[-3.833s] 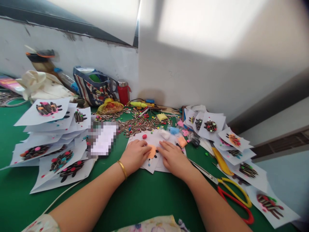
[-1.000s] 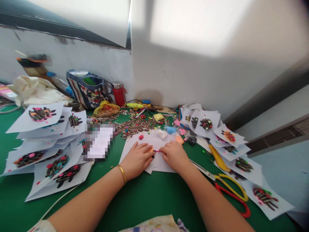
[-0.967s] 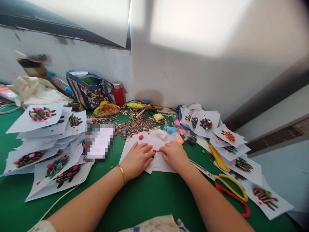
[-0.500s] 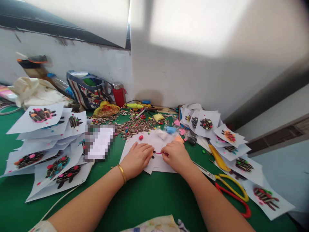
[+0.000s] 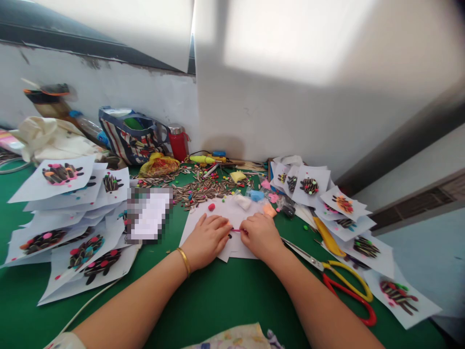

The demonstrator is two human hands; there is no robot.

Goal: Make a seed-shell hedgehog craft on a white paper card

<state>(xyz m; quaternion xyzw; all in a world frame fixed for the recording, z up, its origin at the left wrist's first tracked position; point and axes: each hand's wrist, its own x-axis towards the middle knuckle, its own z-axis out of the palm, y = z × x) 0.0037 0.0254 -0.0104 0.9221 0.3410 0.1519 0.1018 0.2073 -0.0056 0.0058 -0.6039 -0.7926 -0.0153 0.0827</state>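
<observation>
Pixelation makes a white panel (image 5: 150, 213) left of the paper (image 5: 227, 207) unreadable; faint wall marks (image 5: 247, 110) are illegible. On the green desk (image 5: 218, 300), the left hand (image 5: 208, 240) lies flat, hiding the paper's near left corner. The right hand (image 5: 261, 236) pinches a magenta stick (image 5: 236, 230) over the paper, covering its right end.

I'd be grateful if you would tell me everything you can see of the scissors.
The scissors lie on the green tabletop, just beyond the right forearm, set aslant with their blades pointing towards the right hand. The slim blades look like silvery metal and nearly closed. One large handle loop is yellow, the other red; their material cannot be told. Neither hand holds them; whether the forearm touches them is unclear.
</observation>
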